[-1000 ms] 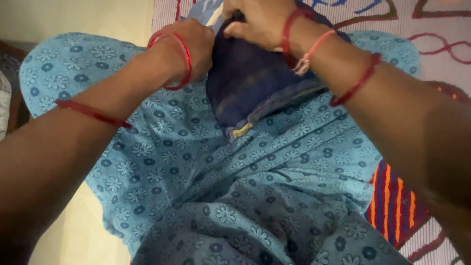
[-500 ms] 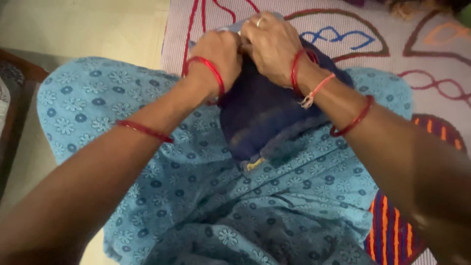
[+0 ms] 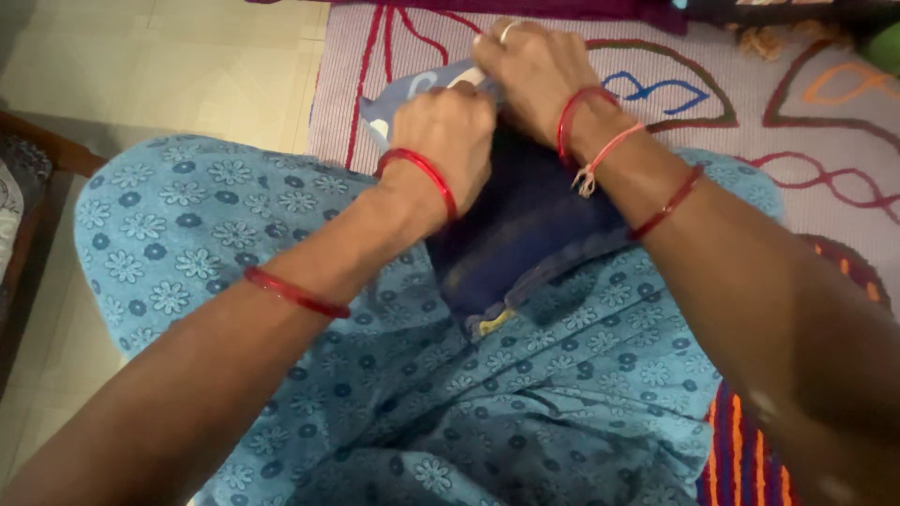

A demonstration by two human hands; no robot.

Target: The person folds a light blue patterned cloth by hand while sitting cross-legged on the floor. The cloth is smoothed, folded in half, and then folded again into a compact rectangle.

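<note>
A dark navy cloth lies across my lap, over my blue flowered garment. My left hand is closed on the cloth's upper edge, a red bangle at its wrist. My right hand grips the same edge just beside it, with a ring on one finger and red bangles and a thread on the wrist. A lighter blue patterned piece shows under both hands. A small yellow tag sticks out at the cloth's lower end.
A pale woven mat with red, blue and orange line patterns lies ahead and to the right. Beige floor tiles are on the left, with a dark wooden edge at far left. A striped cloth shows at lower right.
The view has tilted so more of the mat and floor shows. Both hands have come closer together at the top edge of the navy cloth and keep hold of it.
</note>
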